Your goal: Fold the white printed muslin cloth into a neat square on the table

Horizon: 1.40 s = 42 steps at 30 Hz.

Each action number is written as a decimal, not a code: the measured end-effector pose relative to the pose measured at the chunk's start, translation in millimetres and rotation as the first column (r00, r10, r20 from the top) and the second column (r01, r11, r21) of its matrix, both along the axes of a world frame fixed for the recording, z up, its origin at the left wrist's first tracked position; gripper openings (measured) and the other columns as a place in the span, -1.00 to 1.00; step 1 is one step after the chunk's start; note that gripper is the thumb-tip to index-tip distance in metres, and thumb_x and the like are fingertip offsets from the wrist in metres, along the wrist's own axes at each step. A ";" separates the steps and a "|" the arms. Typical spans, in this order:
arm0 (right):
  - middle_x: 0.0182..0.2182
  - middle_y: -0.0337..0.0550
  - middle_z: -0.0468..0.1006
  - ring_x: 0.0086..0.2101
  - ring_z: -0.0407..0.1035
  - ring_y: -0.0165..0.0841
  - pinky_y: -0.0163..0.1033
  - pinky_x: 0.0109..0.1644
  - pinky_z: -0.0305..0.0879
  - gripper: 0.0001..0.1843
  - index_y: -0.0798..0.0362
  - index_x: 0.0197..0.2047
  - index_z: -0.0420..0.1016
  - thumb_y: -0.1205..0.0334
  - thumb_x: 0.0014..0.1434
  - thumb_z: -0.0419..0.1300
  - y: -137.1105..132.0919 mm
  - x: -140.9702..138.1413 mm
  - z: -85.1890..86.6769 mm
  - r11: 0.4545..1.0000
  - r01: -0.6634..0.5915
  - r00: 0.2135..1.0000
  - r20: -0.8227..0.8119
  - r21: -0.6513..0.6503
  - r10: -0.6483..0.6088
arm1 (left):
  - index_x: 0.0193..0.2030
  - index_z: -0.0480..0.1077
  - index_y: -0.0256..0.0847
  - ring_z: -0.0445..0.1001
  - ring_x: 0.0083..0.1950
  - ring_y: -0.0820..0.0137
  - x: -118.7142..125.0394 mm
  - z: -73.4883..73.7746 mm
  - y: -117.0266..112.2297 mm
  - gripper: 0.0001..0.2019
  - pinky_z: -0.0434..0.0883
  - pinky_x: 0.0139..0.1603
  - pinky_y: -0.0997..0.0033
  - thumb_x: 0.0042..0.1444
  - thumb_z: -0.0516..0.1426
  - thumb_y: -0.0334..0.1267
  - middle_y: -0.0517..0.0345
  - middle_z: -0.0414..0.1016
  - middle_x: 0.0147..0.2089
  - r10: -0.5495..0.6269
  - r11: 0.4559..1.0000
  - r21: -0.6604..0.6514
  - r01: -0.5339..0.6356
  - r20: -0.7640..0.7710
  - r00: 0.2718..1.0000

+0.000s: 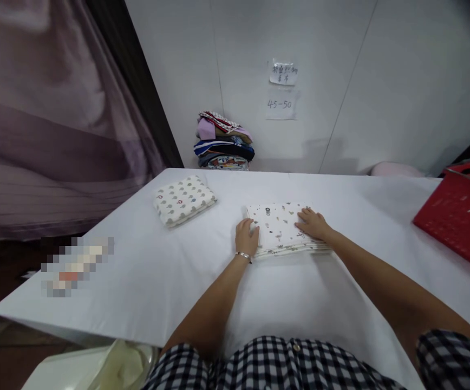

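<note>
A folded white cloth point(280, 226) with small printed figures lies on the white table in front of me, its layered edge facing me. My left hand point(247, 238) rests against the cloth's left edge, thumb apart from the fingers. On the cloth's right part my right hand point(313, 223) lies flat with its fingers spread. Neither hand grips anything. To the left sits a second folded cloth point(185, 200), white with grey-green rounded motifs, apart from both hands.
At the right edge of the table point(202, 271) stands a red plastic basket point(458, 216). Behind the table is a stack of folded fabrics point(224, 142) against the wall. A pixelated patch covers something at the left. A pale bin point(80, 368) stands below the front left.
</note>
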State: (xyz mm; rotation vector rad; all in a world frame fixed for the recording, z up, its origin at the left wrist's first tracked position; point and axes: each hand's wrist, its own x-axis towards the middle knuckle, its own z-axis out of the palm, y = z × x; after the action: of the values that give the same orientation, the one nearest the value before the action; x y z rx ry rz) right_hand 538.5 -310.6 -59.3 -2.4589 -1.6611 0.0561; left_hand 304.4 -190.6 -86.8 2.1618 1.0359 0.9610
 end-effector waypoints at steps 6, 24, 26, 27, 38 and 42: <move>-0.27 -0.14 0.56 -0.27 0.41 -0.33 -0.31 -0.21 0.26 -0.70 0.06 -0.19 0.51 0.24 0.14 -0.02 39.9 -66.8 20.6 0.988 0.063 0.922 -0.387 0.139 -0.004 | -0.20 0.31 -0.22 0.42 -0.27 0.40 -7.6 2.6 10.7 -0.77 0.37 -0.14 0.31 -0.02 0.15 -0.22 0.09 0.45 -0.23 0.113 0.943 -0.312 -0.114 -0.020 0.993; -0.40 -0.13 0.56 -0.35 0.38 -0.38 -0.35 -0.27 0.18 -0.83 0.12 -0.36 0.52 0.32 0.03 0.10 124.1 -126.4 8.5 0.996 0.032 0.939 -0.343 0.079 -0.003 | -0.54 0.16 -0.17 0.34 -0.28 0.38 -8.6 -1.3 4.2 -0.83 0.30 -0.27 0.36 -0.02 0.09 -0.31 0.15 0.32 -0.36 0.035 0.984 -0.172 -0.053 -0.106 0.994; -0.45 -0.18 0.55 -0.40 0.37 -0.41 -0.36 -0.29 0.19 -0.83 0.12 -0.37 0.52 0.29 0.05 0.10 123.2 -125.2 4.9 0.995 0.016 0.926 -0.377 0.099 0.022 | -0.54 0.16 -0.16 0.34 -0.27 0.37 -8.5 -1.2 4.1 -0.84 0.30 -0.27 0.35 -0.02 0.09 -0.32 0.15 0.32 -0.36 0.029 0.982 -0.180 -0.049 -0.114 0.993; -0.48 -0.20 0.54 -0.42 0.36 -0.42 -0.36 -0.30 0.20 -0.82 0.12 -0.38 0.51 0.28 0.05 0.09 122.6 -124.7 3.6 0.994 0.009 0.919 -0.392 0.108 0.034 | -0.53 0.16 -0.16 0.34 -0.26 0.37 -8.4 -1.3 4.2 -0.85 0.30 -0.26 0.34 -0.02 0.08 -0.31 0.14 0.32 -0.36 0.028 0.982 -0.184 -0.049 -0.115 0.993; -0.10 -0.05 0.46 -0.07 0.30 -0.33 -0.23 0.06 0.15 -0.69 0.14 -0.10 0.46 0.26 0.14 0.02 128.3 -104.4 11.7 0.941 0.075 0.959 -0.284 0.329 0.023 | -0.45 0.21 -0.17 0.35 -0.22 0.38 -8.3 0.6 1.5 -0.89 0.29 -0.20 0.39 0.00 0.10 -0.26 0.13 0.34 -0.29 0.050 0.981 -0.185 -0.065 -0.087 0.995; 0.10 0.03 0.31 0.10 0.15 -0.21 -0.10 0.17 0.01 -0.51 0.13 0.10 0.32 0.08 0.14 0.07 134.1 -109.7 20.1 0.973 0.062 0.969 -0.246 0.220 -0.006 | -0.40 0.25 -0.16 0.37 -0.30 0.41 -9.9 3.7 3.6 -0.92 0.28 -0.26 0.43 -0.02 0.10 -0.26 0.20 0.38 -0.36 0.023 0.968 -0.248 -0.036 -0.055 0.998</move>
State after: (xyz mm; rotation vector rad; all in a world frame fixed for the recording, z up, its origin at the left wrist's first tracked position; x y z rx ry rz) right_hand 428.8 -176.5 -39.2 -2.2103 -1.4358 0.1492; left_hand 294.5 -187.0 -83.1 1.9775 1.1507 0.7470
